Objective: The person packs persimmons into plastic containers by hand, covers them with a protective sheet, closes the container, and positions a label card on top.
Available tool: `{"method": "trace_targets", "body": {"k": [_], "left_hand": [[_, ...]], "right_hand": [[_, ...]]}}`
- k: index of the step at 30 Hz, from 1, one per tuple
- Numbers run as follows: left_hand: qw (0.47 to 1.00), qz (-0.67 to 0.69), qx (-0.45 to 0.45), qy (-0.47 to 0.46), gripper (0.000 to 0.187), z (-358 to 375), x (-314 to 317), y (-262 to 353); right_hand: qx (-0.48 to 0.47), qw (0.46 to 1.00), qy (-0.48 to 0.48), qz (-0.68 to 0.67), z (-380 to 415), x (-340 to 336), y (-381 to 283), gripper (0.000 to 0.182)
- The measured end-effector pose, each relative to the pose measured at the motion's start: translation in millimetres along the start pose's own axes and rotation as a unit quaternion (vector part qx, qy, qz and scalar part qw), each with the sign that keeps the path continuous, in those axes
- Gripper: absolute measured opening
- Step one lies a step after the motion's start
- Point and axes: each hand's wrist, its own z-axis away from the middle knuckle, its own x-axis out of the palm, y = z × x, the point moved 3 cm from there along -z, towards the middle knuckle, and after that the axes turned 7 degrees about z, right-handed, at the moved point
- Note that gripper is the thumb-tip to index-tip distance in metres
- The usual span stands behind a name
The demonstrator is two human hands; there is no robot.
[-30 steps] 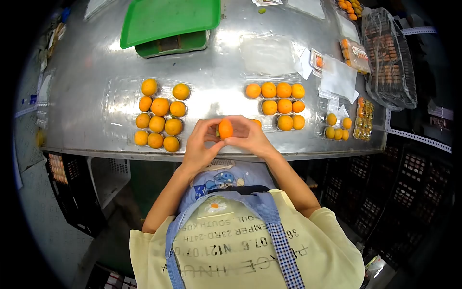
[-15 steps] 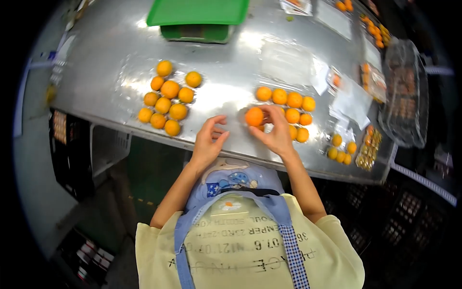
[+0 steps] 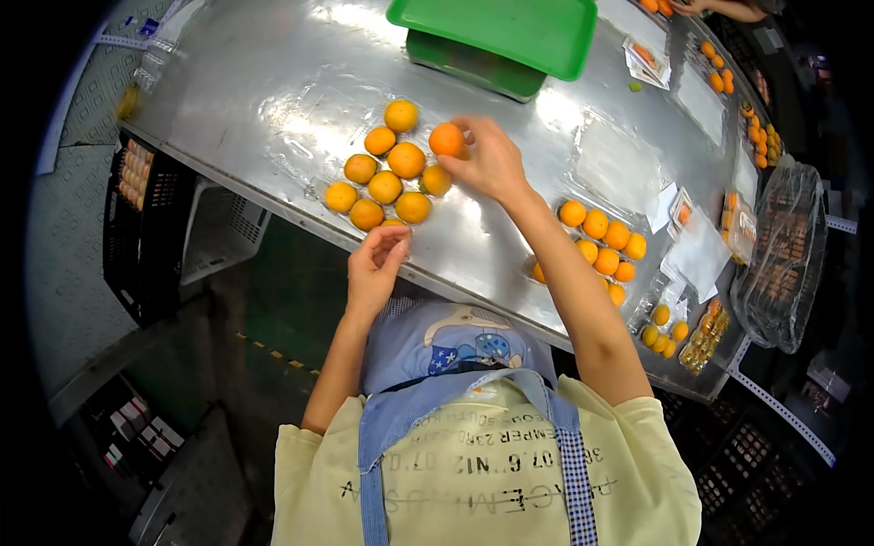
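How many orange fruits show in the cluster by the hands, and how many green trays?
Orange fruits lying in the cluster: 10
Orange fruit at the right hand's fingertips: 1
Green tray: 1
Total: 12

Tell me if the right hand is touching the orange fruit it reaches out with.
Touching. The head view shows the right hand with fingertips closed around the orange fruit.

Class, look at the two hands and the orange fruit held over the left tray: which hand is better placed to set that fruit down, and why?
Right. The right hand already grips the fruit beside the left tray; the left hand is empty at the table edge.
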Motion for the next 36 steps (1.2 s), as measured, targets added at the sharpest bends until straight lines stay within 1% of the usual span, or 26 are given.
{"method": "trace_targets", "body": {"k": [4,6,9,12,15,18,20,21,22,26,29,33,36], "left_hand": [[0.999,0.014,0.007,0.039,0.018,-8.3,-44.6,1.7],[0.997,0.033,0.019,0.066,0.018,-12.1,-61.9,2.0],[0.994,0.029,0.012,0.1,0.017,-17.8,-86.1,-4.0],[0.993,0.041,0.013,0.111,0.015,-24.1,-98.4,-6.9],[0.993,0.027,0.007,0.112,0.015,-30.4,-100.4,-8.0],[0.994,-0.019,0.017,0.106,0.017,-34.2,-100.2,-8.8],[0.992,-0.054,0.038,0.104,0.018,-35.1,-97.8,-9.5],[0.992,-0.045,0.036,0.109,0.019,-35.9,-97.4,-10.7],[0.992,-0.036,0.034,0.114,0.019,-37.0,-96.9,-12.1],[0.99,-0.026,0.034,0.133,0.02,-39.8,-95.9,-12.5],[0.99,-0.008,0.037,0.134,0.021,-40.1,-94.2,-11.6],[0.987,-0.054,0.062,0.136,0.021,-39.3,-96.2,-14.2],[0.987,-0.034,0.061,0.148,0.021,-38.7,-98.5,-16.8]], "right_hand": [[0.003,0.999,-0.026,0.026,-22.8,29.5,-5.8,0.045],[0.008,0.999,-0.039,0.035,-28.5,36.3,-7.9,0.043],[0.026,0.996,-0.059,0.056,-32.8,39.7,-5.7,0.042],[0.029,0.993,-0.08,0.087,-37.0,44.3,-0.8,0.042],[-0.011,0.987,-0.068,0.142,-37.6,39.7,-6.7,0.039],[-0.03,0.996,0.024,0.085,-28.5,24.1,-21.3,0.034],[-0.023,0.997,-0.022,0.064,-8.9,16.4,-32.7,0.032],[-0.02,0.997,-0.044,0.053,2.5,13.8,-37.9,0.031],[-0.063,0.995,-0.049,0.06,16.2,17.7,-38.9,0.03],[-0.131,0.986,-0.06,0.084,47.0,29.0,-56.2,0.031],[-0.143,0.983,-0.058,0.101,51.0,36.7,-67.3,0.033],[-0.155,0.983,-0.041,0.088,49.0,42.0,-76.0,0.038],[-0.204,0.973,-0.053,0.089,48.6,57.0,-94.1,0.037]]}}
